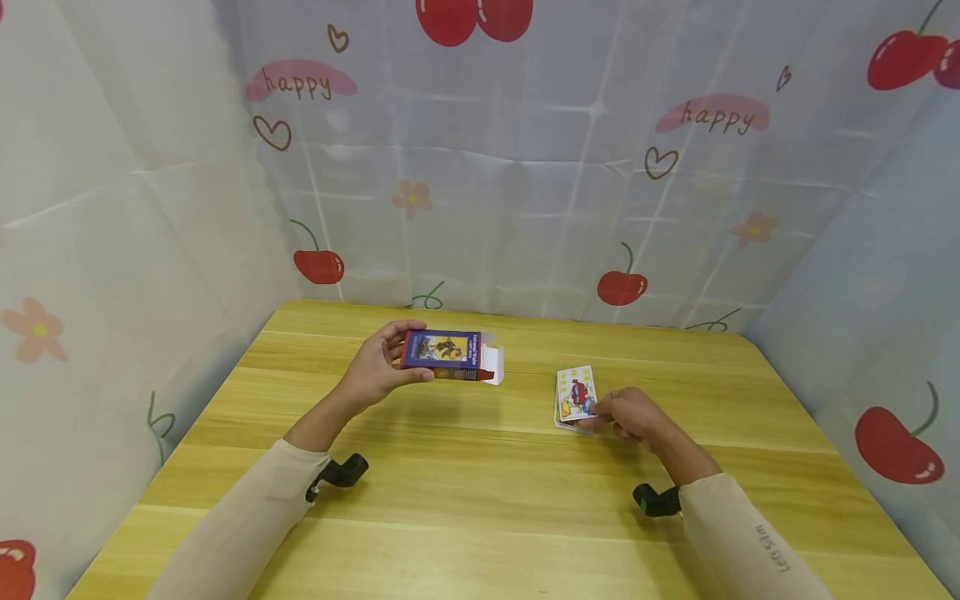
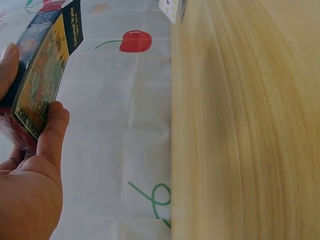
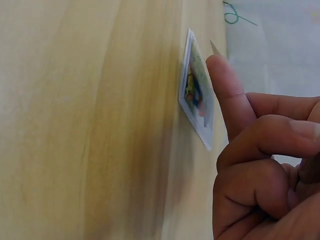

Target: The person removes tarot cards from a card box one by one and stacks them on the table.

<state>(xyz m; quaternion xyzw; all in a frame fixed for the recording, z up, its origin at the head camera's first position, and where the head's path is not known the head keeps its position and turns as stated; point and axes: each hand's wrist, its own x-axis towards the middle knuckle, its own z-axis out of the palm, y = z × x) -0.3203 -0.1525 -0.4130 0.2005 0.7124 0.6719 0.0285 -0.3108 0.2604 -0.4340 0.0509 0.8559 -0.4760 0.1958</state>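
My left hand [image 1: 372, 368] grips a purple-and-red tarot card box [image 1: 442, 350] by its left end, above the table. The box's picture faces up, and a white flap [image 1: 492, 363] sticks out at its right end. Fingers and thumb lie on opposite sides of the box in the left wrist view. To the right, my right hand [image 1: 633, 413] pinches an illustrated card [image 1: 574, 390] at its lower right corner. Under it lies a small stack of cards [image 3: 196, 100], resting on the table. In the right wrist view the pinched card shows only as a thin edge.
The light wood table [image 1: 450, 517] ends at a white curtain [image 1: 480, 217] with cherries, hearts and "happy" prints along the back. More curtain stands at both sides. Black wrist mounts [image 1: 347, 472] stick out from both sleeves.
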